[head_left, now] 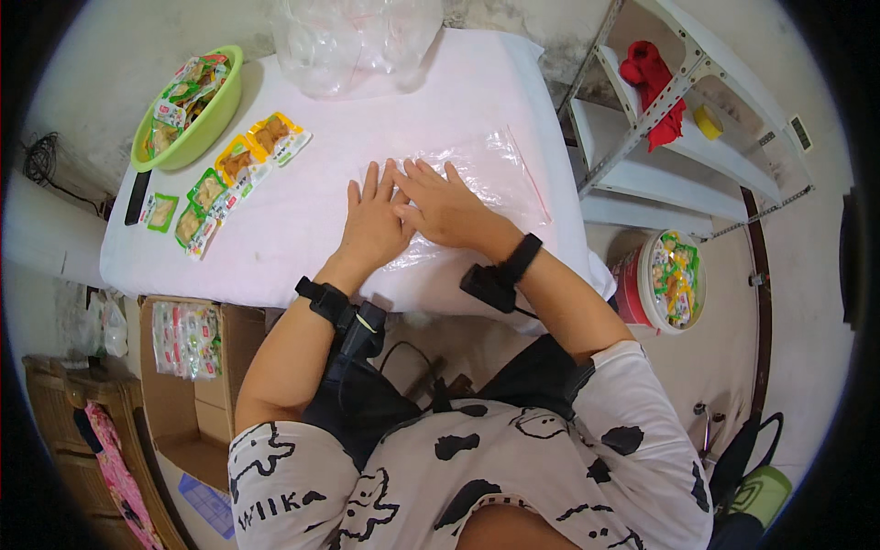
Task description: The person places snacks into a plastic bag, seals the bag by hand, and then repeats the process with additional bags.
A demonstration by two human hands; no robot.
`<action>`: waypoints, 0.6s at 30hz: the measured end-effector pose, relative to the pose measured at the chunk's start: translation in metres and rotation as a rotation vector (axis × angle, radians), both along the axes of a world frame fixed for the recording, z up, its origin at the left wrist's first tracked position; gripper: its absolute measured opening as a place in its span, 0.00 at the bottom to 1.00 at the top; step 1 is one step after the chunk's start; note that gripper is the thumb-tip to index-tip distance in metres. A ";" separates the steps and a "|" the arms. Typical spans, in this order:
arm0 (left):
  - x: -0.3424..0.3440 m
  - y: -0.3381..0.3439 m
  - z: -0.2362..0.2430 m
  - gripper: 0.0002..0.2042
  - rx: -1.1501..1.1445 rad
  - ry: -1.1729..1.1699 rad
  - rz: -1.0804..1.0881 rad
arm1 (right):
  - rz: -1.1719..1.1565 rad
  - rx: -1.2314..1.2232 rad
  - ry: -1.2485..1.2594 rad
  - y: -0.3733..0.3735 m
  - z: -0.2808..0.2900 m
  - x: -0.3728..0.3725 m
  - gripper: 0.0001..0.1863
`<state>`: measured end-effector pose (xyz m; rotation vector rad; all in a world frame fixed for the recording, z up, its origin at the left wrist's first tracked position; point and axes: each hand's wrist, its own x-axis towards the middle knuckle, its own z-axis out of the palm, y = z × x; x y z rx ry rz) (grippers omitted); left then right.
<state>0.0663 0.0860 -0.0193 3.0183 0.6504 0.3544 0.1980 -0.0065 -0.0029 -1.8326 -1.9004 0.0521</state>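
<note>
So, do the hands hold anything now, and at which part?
Nothing is gripped. The left hand and right hand lie flat, palms down, on the near left part of the clear plastic bag.

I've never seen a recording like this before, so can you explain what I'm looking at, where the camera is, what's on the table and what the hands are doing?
This is one picture from a wide fisheye camera worn on a person's head, looking down, so the edges curve. No robot is here: the two bare hands are the person's own, each with a black wrist strap. The left hand and right hand lie flat, side by side, pressing on a clear plastic bag on the white-covered table. Neither hand grips anything. At the table's left stand a green bowl of small snack packets and a row of loose packets beside it. A crumpled clear bag sits at the far edge. On the floor to the right is a red bucket of packets.
</note>
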 end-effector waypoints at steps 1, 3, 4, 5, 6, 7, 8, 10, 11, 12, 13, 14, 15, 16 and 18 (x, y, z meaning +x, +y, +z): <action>-0.001 -0.001 0.001 0.29 0.001 0.001 -0.001 | -0.018 -0.035 -0.019 0.007 -0.003 0.001 0.27; -0.002 -0.002 0.004 0.29 -0.056 0.030 0.029 | -0.016 -0.057 -0.231 0.006 -0.006 0.019 0.29; -0.003 -0.003 0.005 0.29 -0.057 0.031 0.032 | -0.009 -0.082 -0.444 0.002 -0.006 0.026 0.30; -0.002 -0.006 0.007 0.29 -0.061 0.031 0.043 | -0.009 -0.083 -0.446 -0.003 -0.008 0.033 0.30; -0.002 -0.007 0.008 0.29 -0.066 0.031 0.054 | -0.141 -0.109 -0.375 -0.007 -0.012 0.040 0.31; -0.002 -0.007 0.007 0.29 -0.066 0.027 0.056 | -0.270 -0.131 -0.306 -0.009 -0.011 0.044 0.32; -0.002 -0.007 0.006 0.29 -0.070 0.038 0.061 | -0.261 -0.179 -0.309 -0.011 -0.012 0.044 0.33; -0.002 -0.007 0.006 0.30 -0.075 0.049 0.062 | -0.228 -0.190 -0.291 -0.017 -0.011 0.048 0.33; -0.002 -0.007 0.008 0.30 -0.084 0.068 0.069 | -0.197 -0.202 -0.269 -0.021 -0.010 0.049 0.33; -0.002 -0.007 0.009 0.30 -0.092 0.087 0.075 | -0.263 -0.324 -0.286 -0.022 -0.006 0.056 0.34; -0.002 -0.007 0.011 0.30 -0.091 0.084 0.070 | -0.269 -0.324 -0.287 -0.024 -0.004 0.063 0.34; -0.003 -0.007 0.012 0.30 -0.098 0.091 0.075 | -0.304 -0.340 -0.269 -0.027 -0.004 0.070 0.34; -0.003 -0.008 0.013 0.30 -0.106 0.097 0.080 | -0.340 -0.355 -0.251 -0.029 -0.003 0.076 0.34; -0.003 -0.007 0.013 0.30 -0.106 0.098 0.075 | -0.342 -0.394 -0.251 -0.030 -0.002 0.080 0.33; -0.003 -0.007 0.012 0.29 -0.098 0.099 0.073 | -0.362 -0.391 -0.240 -0.033 -0.002 0.089 0.33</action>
